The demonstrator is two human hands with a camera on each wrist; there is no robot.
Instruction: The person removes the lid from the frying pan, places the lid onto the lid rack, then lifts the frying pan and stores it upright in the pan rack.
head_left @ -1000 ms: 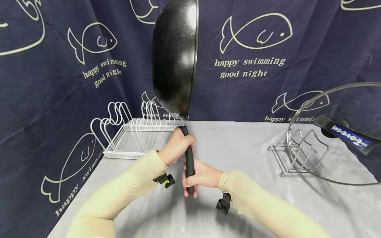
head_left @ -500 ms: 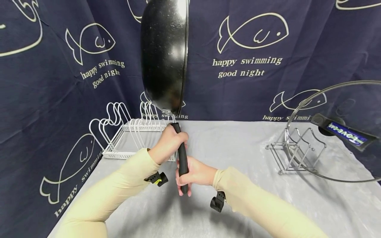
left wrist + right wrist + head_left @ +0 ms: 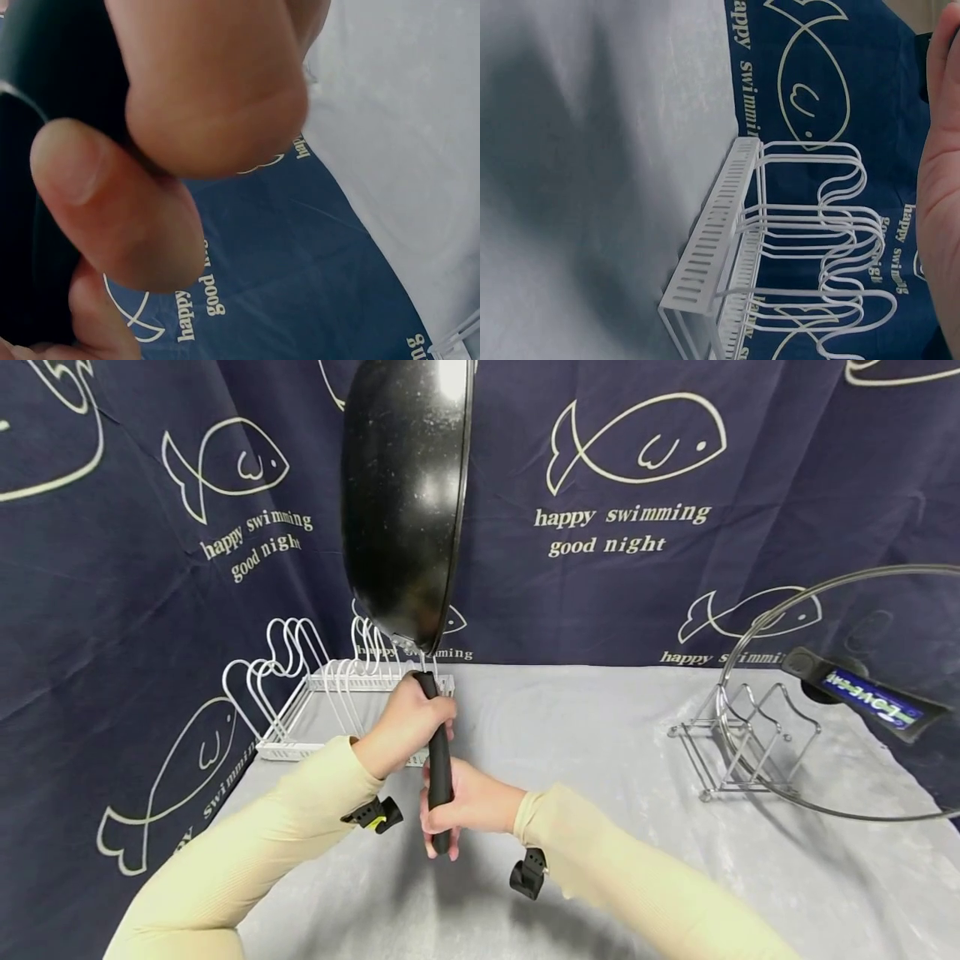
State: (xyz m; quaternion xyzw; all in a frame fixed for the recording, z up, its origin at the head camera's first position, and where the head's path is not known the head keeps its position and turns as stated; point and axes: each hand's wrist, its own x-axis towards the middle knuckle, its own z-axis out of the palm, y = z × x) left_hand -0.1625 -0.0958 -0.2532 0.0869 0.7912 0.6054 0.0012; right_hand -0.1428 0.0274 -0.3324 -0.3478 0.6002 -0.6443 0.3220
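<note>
A black wok [image 3: 401, 502] is held up on its edge, its bowl high and its rim facing right in the head view. Its black handle [image 3: 439, 768] points down toward the person. The left hand [image 3: 408, 718] grips the handle's upper part, close to the bowl. Lower down, the right hand [image 3: 465, 802] wraps the handle near its end. Curled left fingers [image 3: 120, 210] show against the dark handle in the left wrist view. Only an edge of the right hand [image 3: 939, 195] appears in the right wrist view. Behind the left hand stands a white wire rack [image 3: 300, 748].
On the right, a chrome wire rack [image 3: 738, 789] holds a large glass lid [image 3: 757, 631] upright, with a black handle [image 3: 870, 693] bearing a blue label. A grey-white cloth [image 3: 585, 743] covers the table. Dark blue curtains [image 3: 517, 577] with fish drawings hang behind and at left.
Both hands and the wok have shifted left, toward the white rack. The wok leans slightly more. The grip of both hands looks the same, and the lid stays in its rack.
</note>
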